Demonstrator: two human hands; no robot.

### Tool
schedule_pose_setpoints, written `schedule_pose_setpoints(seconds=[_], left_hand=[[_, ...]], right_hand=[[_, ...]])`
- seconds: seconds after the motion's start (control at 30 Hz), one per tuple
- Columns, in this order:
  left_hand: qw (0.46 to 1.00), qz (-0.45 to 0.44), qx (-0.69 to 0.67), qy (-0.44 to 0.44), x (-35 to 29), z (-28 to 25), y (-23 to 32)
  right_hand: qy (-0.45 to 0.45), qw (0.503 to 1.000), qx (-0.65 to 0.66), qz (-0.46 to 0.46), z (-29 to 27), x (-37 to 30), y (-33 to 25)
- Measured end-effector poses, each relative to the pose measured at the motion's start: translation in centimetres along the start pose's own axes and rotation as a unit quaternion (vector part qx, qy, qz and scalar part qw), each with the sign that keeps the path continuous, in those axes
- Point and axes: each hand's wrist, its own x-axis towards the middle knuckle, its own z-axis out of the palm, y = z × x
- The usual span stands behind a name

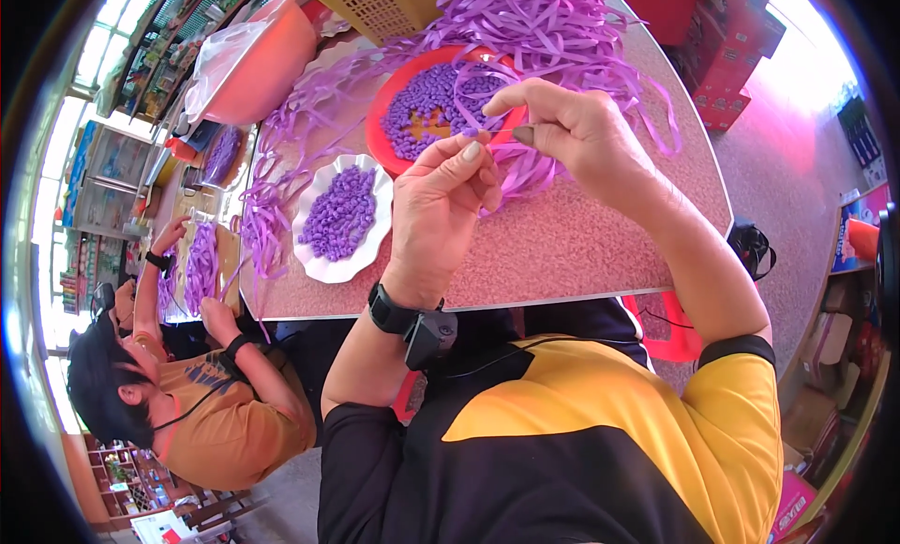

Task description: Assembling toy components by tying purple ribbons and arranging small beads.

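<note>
Over the red bowl, my left hand is closed, thumb and forefinger pinching a small purple ribbon piece. My right hand is closed just to the right of it, thumb and forefinger together on a thin pale strand that runs to the left fingertips. Whether the strand is thread or a needle, I cannot tell. Many small purple pieces fill the red bowl, with an orange-yellow bottom showing between them. More such pieces lie in a white scalloped dish left of my left hand.
Loose purple ribbons heap behind the bowl on the pink speckled table. A yellow basket and a large pink basin stand at the back. A co-worker at left handles purple ribbons. Red boxes are stacked back right.
</note>
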Motion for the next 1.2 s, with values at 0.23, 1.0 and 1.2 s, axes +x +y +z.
schedule_pose_setpoints(seconds=[0.23, 1.0, 1.2], left_hand=[[0.997, 0.03, 0.067, 0.002, 0.3, 1.0, -0.2], [0.665, 0.122, 0.73, -0.097, 6.9, 2.2, -2.2], [0.849, 0.071, 0.521, -0.048, 3.7, 3.2, 0.5]], right_hand=[[0.028, 0.997, 0.067, -0.019, -0.2, 0.2, 1.6], [0.206, 0.961, 0.178, -0.059, -3.7, 1.1, 2.7], [0.165, 0.978, 0.129, -0.021, -3.9, 1.0, 1.9]])
